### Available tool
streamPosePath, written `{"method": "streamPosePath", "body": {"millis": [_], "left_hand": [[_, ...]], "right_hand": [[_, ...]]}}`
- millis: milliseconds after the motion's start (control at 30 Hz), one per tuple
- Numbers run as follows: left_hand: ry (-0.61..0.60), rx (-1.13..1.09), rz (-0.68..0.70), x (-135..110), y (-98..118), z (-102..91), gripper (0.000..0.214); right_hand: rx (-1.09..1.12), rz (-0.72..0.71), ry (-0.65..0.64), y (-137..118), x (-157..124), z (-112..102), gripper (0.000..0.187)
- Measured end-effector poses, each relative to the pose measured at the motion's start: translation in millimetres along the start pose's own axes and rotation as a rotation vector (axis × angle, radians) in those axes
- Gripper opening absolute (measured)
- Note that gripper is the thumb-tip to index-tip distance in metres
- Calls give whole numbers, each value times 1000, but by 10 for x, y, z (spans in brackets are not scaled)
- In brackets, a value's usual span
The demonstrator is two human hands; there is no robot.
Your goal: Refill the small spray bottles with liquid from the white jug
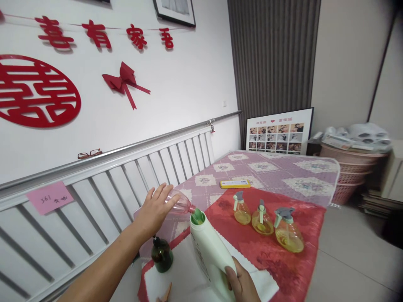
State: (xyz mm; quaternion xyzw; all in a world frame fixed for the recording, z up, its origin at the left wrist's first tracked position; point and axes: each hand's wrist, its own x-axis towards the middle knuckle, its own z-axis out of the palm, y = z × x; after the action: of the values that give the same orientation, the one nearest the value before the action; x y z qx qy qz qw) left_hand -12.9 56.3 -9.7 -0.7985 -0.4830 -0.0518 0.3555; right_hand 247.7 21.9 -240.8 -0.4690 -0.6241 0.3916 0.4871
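My left hand (159, 207) is closed round a clear pink bottle (181, 203) that lies nearly level. Its neck meets the green pouring mouth of a pale green detergent jug (208, 245). Low in the view, my right hand (241, 281) grips the jug's handle, and the jug leans toward the left. Whether liquid passes between the two I cannot tell. Near my left forearm a dark green bottle (163, 255) stands on a white cloth (189, 274). To the right, several spray bottles with grey tops, such as the nearest spray bottle (289, 237), stand upright with yellow liquid inside.
A red cloth (270, 268) covers part of the patterned tablecloth (223, 167). Beyond the bottles lies a flat yellow-edged box (235, 184). A white radiator (126, 180) runs along the left wall, with glasses (90, 154) above it. Stacked pink baskets (348, 176) stand at right.
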Motion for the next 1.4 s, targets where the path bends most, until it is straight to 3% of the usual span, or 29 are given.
{"method": "streamPosePath", "body": {"millis": [1400], "left_hand": [[-11,37,22,21,14,-31,68]], "right_hand": [[-25,24,-41,-15,-4,-4,62]]}}
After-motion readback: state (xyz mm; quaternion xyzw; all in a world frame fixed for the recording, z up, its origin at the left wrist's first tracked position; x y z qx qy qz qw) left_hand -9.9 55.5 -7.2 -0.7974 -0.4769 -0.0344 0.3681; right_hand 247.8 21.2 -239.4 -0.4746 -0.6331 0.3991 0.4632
